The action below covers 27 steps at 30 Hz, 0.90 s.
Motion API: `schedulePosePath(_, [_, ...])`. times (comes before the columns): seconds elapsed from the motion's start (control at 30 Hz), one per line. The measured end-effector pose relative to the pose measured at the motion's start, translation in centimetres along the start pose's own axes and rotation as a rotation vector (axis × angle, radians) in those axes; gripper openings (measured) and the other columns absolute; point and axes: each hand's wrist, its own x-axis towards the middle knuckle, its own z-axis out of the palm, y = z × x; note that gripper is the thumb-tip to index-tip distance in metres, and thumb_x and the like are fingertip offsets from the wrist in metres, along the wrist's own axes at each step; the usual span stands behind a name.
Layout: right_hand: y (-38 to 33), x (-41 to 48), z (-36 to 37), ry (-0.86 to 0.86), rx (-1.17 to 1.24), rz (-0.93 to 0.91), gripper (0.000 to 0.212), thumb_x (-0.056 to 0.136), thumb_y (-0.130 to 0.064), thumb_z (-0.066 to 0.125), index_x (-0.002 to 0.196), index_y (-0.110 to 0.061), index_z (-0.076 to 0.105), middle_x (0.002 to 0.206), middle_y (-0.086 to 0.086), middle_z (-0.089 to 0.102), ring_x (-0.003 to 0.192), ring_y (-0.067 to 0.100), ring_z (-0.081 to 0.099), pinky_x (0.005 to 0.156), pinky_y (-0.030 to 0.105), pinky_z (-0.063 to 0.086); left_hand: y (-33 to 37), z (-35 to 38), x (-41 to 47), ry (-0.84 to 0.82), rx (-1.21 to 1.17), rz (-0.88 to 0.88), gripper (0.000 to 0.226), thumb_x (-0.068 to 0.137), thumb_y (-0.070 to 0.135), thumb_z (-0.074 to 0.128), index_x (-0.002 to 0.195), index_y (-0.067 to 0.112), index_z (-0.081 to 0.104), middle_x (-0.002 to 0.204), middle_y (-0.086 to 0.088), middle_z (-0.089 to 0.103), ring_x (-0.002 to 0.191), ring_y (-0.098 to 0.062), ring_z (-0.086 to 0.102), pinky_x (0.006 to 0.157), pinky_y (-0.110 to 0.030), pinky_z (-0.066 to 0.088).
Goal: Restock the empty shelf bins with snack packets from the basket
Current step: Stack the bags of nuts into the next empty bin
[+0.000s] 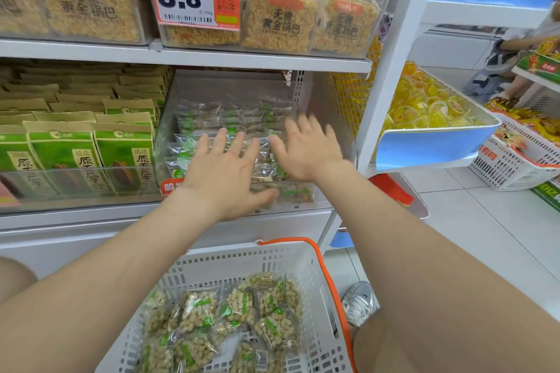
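We are reaching both hands into the clear bin (165, 142) at the right end of the shelf (91, 221). Our left hand (224, 166) is spreading flat over the small packets (209, 121) lying in the bin; we cannot tell if it is touching them. Our right hand (306, 151) is just beside it and looking blurry. The grip of each hand is apart, with fingers wide and nothing in them.

More snack packets (230, 312) are waiting in the white basket (242, 254) below the shelf's front edge. We are guessing they are light, with thin, slippery, crinkly plastic and hard lumpy nuts inside. We are thinking a hand should scoop a few from the middle of the pile, or pinch one by its flat sealed edge.
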Motion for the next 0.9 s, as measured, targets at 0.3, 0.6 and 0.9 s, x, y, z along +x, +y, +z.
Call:
schedulePosePath(0.3, [0.3, 2.2, 0.9, -0.155, 0.146, -0.060, 0.076, 0.105, -0.068, 0.016, 0.166, -0.021, 0.021, 0.173, 0.018, 0.000, 0.160, 0.038, 0.004, 0.128, 0.056, 0.013, -1.7, 0.6, 1.7, -0.003, -0.082, 0.051, 0.119, 0.076, 0.101, 0.005, 0.166, 0.023, 0.010, 0.174, -0.010, 0.014, 0.157, -0.041, 0.017, 0.125, -0.061, 0.016])
schedulePosePath(0.6, [-3.5, -2.5, -1.2, 0.390, 0.009, -0.134, 0.024, 0.097, -0.019, 0.050, 0.118, -0.013, 0.062, 0.123, 0.010, 0.056, 0.117, 0.034, 0.049, 0.095, 0.048, 0.045, -1.4, -0.7, -1.2, 0.283, -0.150, 0.079, 0.091, 0.082, 0.088, 0.039, 0.140, 0.019, 0.051, 0.141, -0.003, 0.057, 0.132, -0.027, 0.051, 0.109, -0.046, 0.040])
schedulePosePath(0.9, [-4.5, -8.8, 0.7, 0.133, -0.087, -0.214, 0.024, 0.084, -0.014, 0.061, 0.106, -0.021, 0.063, 0.099, 0.003, 0.068, 0.096, 0.031, 0.062, 0.081, 0.041, 0.031, -4.3, -0.3, -6.0, 0.249, -0.099, 0.026, 0.043, 0.087, 0.047, 0.077, 0.115, 0.021, 0.059, 0.109, -0.002, 0.062, 0.103, -0.029, 0.059, 0.079, -0.042, 0.043])
